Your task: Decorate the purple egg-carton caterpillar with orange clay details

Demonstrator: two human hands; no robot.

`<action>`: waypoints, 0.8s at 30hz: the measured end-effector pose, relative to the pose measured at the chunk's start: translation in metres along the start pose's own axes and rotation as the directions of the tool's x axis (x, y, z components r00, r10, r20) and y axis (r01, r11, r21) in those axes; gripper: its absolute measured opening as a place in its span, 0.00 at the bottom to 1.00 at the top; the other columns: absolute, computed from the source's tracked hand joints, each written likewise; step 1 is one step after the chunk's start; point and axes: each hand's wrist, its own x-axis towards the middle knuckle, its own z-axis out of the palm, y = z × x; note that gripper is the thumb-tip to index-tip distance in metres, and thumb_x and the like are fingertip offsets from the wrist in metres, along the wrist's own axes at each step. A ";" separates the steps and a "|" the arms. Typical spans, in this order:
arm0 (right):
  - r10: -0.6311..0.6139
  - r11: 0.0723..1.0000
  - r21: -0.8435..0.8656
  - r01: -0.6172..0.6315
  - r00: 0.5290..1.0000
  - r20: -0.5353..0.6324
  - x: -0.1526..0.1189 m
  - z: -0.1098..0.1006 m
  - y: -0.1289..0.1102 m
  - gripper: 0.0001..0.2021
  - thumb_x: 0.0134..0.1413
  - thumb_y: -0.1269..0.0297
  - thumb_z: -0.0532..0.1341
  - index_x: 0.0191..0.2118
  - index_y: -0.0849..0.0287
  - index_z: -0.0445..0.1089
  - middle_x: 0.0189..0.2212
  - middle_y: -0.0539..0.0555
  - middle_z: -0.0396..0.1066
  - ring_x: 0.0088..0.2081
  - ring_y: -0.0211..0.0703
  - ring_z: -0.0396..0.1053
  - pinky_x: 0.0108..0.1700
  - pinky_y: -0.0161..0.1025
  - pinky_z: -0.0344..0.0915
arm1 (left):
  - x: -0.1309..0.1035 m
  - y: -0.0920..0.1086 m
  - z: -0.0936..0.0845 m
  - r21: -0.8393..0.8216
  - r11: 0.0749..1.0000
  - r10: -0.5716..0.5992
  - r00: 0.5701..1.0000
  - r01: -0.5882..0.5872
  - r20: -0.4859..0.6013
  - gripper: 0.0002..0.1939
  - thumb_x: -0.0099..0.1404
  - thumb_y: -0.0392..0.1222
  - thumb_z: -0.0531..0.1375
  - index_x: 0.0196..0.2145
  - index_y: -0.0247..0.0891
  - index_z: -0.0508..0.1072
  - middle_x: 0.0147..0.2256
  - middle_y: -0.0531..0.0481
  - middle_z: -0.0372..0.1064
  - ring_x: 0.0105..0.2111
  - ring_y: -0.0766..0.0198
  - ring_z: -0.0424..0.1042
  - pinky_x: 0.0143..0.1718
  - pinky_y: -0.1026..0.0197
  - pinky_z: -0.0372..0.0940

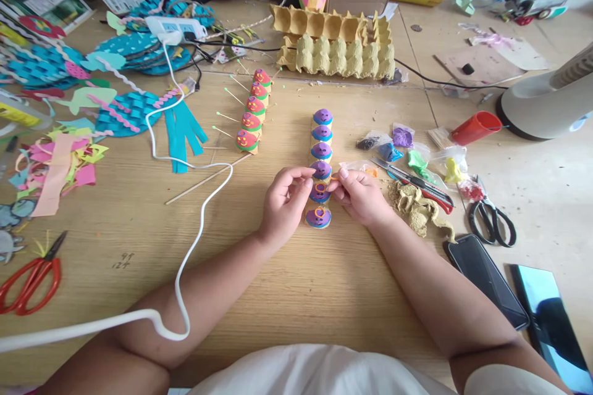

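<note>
Table: the work is spread over its wooden top.
Purple row: six purple-capped cups are lined up between the hands; the nearest two are marked with orange rings.
Left hand: thumb and forefinger are brought close beside the row; whether anything is gripped cannot be told.
Right hand: thumb and forefinger are pinched on an orange strand.

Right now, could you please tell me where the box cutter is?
In the head view, the box cutter lies right of the right hand, between the green packet and the brown scraps.
</note>
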 end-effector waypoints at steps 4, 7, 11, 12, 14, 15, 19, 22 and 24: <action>-0.066 0.987 -0.145 0.072 0.997 0.044 -0.002 -0.001 0.002 0.29 0.57 0.35 0.65 0.25 0.60 0.78 0.18 0.48 0.63 0.21 0.33 0.53 0.24 0.35 0.48 | 0.000 0.007 -0.001 0.011 0.997 0.077 0.991 -0.078 0.107 0.11 0.71 0.47 0.64 0.48 0.43 0.79 0.46 0.46 0.75 0.43 0.62 0.73 0.44 0.60 0.68; -0.112 0.959 -0.255 0.124 0.992 0.062 -0.004 0.001 -0.003 0.31 0.58 0.34 0.62 0.22 0.60 0.74 0.18 0.48 0.63 0.21 0.33 0.54 0.25 0.36 0.51 | 0.000 0.012 -0.001 0.030 0.993 0.112 0.984 -0.117 0.135 0.11 0.69 0.48 0.66 0.46 0.42 0.80 0.43 0.45 0.75 0.42 0.61 0.73 0.40 0.60 0.67; -0.164 0.912 -0.364 0.187 0.982 0.095 -0.007 0.007 -0.013 0.34 0.57 0.32 0.62 0.17 0.58 0.65 0.18 0.48 0.62 0.22 0.34 0.55 0.27 0.37 0.53 | 0.001 0.014 0.000 0.058 0.991 0.113 0.985 -0.122 0.132 0.08 0.68 0.47 0.67 0.39 0.41 0.81 0.39 0.47 0.76 0.38 0.62 0.73 0.35 0.61 0.65; -0.165 0.906 -0.379 0.191 0.981 0.099 -0.008 0.008 -0.015 0.34 0.58 0.31 0.61 0.17 0.58 0.64 0.18 0.48 0.62 0.22 0.34 0.55 0.27 0.37 0.53 | 0.001 0.014 0.000 0.063 0.990 0.117 0.985 -0.126 0.129 0.07 0.69 0.47 0.67 0.37 0.41 0.80 0.38 0.47 0.76 0.38 0.62 0.73 0.34 0.61 0.64; -0.162 0.899 -0.395 0.190 0.981 0.103 -0.010 0.009 -0.016 0.35 0.59 0.29 0.57 0.18 0.58 0.64 0.18 0.48 0.61 0.22 0.35 0.54 0.26 0.38 0.52 | 0.001 0.013 0.000 0.069 0.989 0.119 0.986 -0.128 0.115 0.08 0.69 0.47 0.66 0.36 0.41 0.80 0.36 0.48 0.77 0.36 0.63 0.73 0.33 0.60 0.64; -0.166 0.895 -0.402 0.193 0.981 0.102 -0.011 0.010 -0.016 0.35 0.60 0.29 0.55 0.19 0.57 0.64 0.19 0.49 0.61 0.22 0.35 0.54 0.27 0.38 0.52 | 0.001 0.013 0.000 0.069 0.989 0.122 0.987 -0.129 0.107 0.08 0.69 0.47 0.66 0.36 0.41 0.80 0.36 0.48 0.76 0.36 0.63 0.72 0.33 0.60 0.63; -0.239 0.851 -0.459 0.256 0.966 0.097 -0.015 0.011 -0.014 0.33 0.63 0.31 0.53 0.25 0.57 0.70 0.21 0.49 0.62 0.25 0.38 0.57 0.29 0.39 0.55 | 0.001 0.011 -0.002 0.081 0.985 0.147 0.987 -0.152 0.070 0.07 0.70 0.46 0.66 0.37 0.41 0.81 0.37 0.48 0.76 0.34 0.64 0.70 0.34 0.60 0.63; -0.269 0.860 -0.426 0.280 0.959 0.088 -0.016 0.012 -0.014 0.27 0.64 0.35 0.56 0.39 0.56 0.76 0.23 0.48 0.63 0.27 0.40 0.61 0.32 0.39 0.58 | 0.001 0.010 -0.003 0.096 0.984 0.148 0.988 -0.152 0.053 0.07 0.70 0.46 0.65 0.38 0.42 0.81 0.37 0.48 0.75 0.35 0.64 0.70 0.35 0.60 0.63; -0.263 0.901 -0.338 0.271 0.962 0.071 -0.015 0.012 -0.014 0.24 0.64 0.38 0.60 0.47 0.54 0.75 0.24 0.47 0.64 0.28 0.39 0.62 0.32 0.39 0.59 | 0.002 0.009 -0.003 0.092 0.984 0.146 0.988 -0.150 0.045 0.07 0.70 0.47 0.65 0.39 0.43 0.81 0.37 0.48 0.75 0.35 0.63 0.70 0.36 0.60 0.64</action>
